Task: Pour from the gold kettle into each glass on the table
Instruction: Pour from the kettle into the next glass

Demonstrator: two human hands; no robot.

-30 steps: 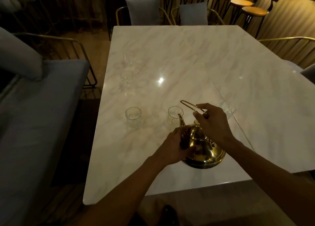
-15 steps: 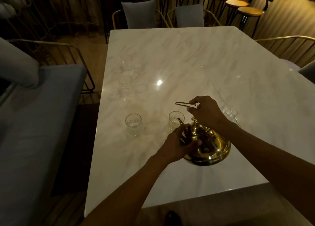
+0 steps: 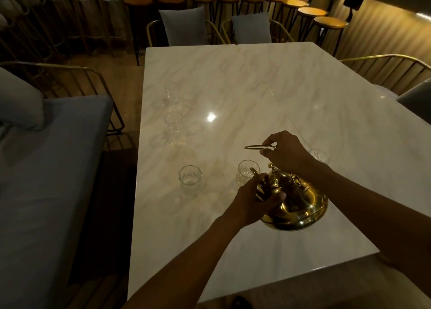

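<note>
I hold the gold kettle [image 3: 296,201] over the marble table [image 3: 233,75], my right hand [image 3: 286,152] pinching its wire handle [image 3: 258,147], my left hand [image 3: 254,201] cupping the body. Its spout [image 3: 254,171] points left-forward at the nearest glass [image 3: 247,170], seemingly empty in this dim light.

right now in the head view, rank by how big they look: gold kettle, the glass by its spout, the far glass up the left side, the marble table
1. marble table
2. gold kettle
3. glass by the spout, partly hidden behind the kettle
4. far glass

The far glass may only look smaller because it stands farther from the camera; the two could be alike.
</note>
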